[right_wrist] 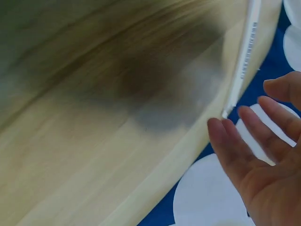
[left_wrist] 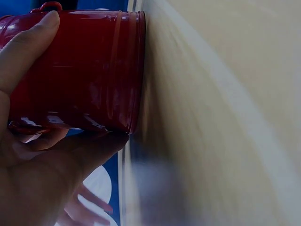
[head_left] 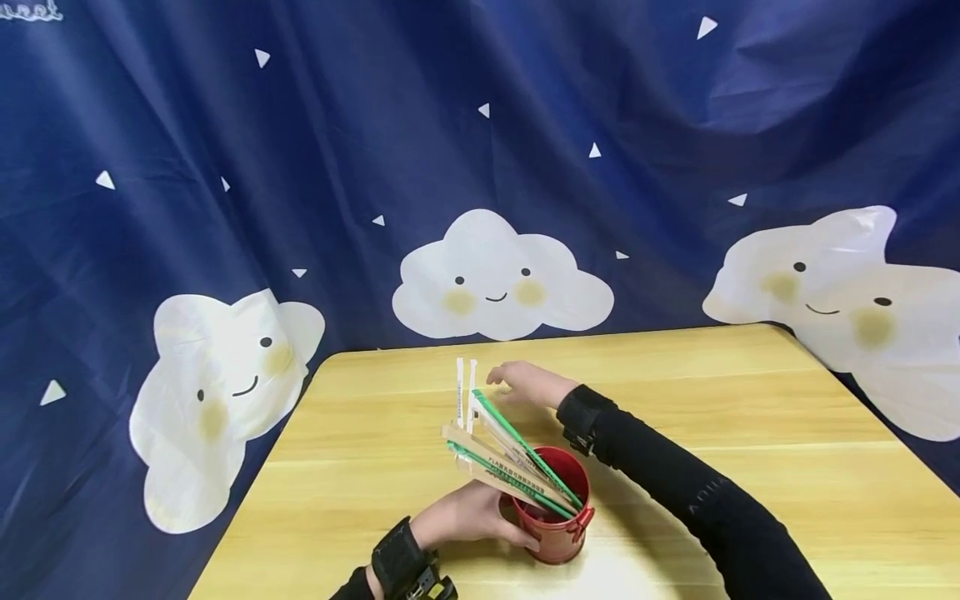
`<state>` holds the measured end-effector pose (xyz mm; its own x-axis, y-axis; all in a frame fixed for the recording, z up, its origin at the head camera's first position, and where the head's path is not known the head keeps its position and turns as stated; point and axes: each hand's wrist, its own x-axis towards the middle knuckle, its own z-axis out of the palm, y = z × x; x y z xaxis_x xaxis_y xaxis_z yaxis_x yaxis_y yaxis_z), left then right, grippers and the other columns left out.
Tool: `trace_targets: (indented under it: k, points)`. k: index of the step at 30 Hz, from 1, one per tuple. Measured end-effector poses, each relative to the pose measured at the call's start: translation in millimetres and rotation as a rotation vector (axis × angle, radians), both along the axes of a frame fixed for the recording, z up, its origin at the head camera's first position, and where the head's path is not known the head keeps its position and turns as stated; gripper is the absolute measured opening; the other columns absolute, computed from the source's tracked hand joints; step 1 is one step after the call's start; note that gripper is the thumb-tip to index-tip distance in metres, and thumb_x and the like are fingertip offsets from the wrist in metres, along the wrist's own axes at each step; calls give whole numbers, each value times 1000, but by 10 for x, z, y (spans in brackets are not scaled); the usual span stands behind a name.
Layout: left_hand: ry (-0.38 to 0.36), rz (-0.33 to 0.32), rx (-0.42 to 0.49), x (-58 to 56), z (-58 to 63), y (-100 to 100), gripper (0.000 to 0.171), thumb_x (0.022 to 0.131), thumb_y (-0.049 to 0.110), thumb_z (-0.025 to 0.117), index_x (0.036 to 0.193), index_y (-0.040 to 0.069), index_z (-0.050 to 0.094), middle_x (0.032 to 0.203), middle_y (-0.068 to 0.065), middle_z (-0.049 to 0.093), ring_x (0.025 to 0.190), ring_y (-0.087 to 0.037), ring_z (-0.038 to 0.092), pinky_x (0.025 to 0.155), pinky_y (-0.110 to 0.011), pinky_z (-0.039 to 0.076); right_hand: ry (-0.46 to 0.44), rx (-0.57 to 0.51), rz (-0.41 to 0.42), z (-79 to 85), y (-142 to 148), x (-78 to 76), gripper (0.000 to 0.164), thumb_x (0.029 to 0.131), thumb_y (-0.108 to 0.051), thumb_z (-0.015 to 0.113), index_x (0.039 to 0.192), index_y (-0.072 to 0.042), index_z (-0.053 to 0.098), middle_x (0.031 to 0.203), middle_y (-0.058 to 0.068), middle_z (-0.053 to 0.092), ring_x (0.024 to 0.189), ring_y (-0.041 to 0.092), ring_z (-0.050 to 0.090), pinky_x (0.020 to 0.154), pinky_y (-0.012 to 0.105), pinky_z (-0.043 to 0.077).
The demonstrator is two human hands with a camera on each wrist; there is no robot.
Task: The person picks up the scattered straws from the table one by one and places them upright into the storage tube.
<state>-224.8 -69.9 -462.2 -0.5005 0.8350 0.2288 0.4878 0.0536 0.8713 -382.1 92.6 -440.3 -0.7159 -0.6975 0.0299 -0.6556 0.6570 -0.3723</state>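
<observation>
A small red metal bucket (head_left: 553, 542) stands on the wooden table, with side loops at its rim. My left hand (head_left: 471, 518) grips it from the left, thumb along its near side; in the left wrist view the bucket (left_wrist: 89, 70) lies between thumb and fingers. Out of its mouth lean several long paper-wrapped sticks (head_left: 517, 475), some brown with print, some green-edged. Two white paper-wrapped sticks (head_left: 460, 392) point up beyond them. Behind the bucket my right hand (head_left: 532, 383) is held with fingers loosely spread and nothing in them, fingertips beside a white wrapped stick (right_wrist: 244, 56) in the right wrist view.
The pale wooden table (head_left: 750, 400) reaches back to a dark blue curtain (head_left: 337, 125) printed with smiling white clouds. Black bands with devices (head_left: 585, 417) sit on both wrists. The right forearm, in a black sleeve (head_left: 697, 500), crosses the table's right side.
</observation>
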Motion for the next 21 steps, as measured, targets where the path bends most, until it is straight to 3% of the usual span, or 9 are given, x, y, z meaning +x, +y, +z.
trace_targets:
  k: [5, 10, 15, 21]
  points:
    - [2, -5, -10, 28, 123, -9, 80, 82, 3, 84, 150, 9, 42, 146, -6, 53, 133, -12, 51, 113, -31, 43, -36, 88, 22, -73, -155, -107, 47, 104, -22, 60, 148, -8, 52, 154, 14, 48, 144, 31, 41, 120, 43, 34]
    - [25, -4, -22, 35, 117, -33, 81, 83, 6, 84, 151, 9, 41, 147, -5, 52, 133, -11, 51, 112, -30, 44, -39, 142, 130, -143, -236, -162, 47, 106, -29, 55, 150, -11, 50, 158, 12, 43, 147, 29, 38, 121, 43, 32]
    - [22, -13, -27, 23, 128, -36, 82, 83, 4, 84, 152, 7, 40, 147, -7, 51, 134, -11, 50, 112, -30, 44, 44, 121, 230, -180, -288, -241, 38, 106, -27, 56, 141, -11, 60, 149, 13, 53, 138, 30, 50, 115, 42, 41]
    - [-12, -28, -28, 34, 169, -25, 81, 82, -1, 83, 151, 3, 39, 147, -14, 51, 133, -11, 50, 111, -30, 45, 258, 112, 400, -229, -330, -347, 19, 102, -16, 63, 117, -11, 74, 121, 7, 71, 116, 25, 64, 106, 36, 49]
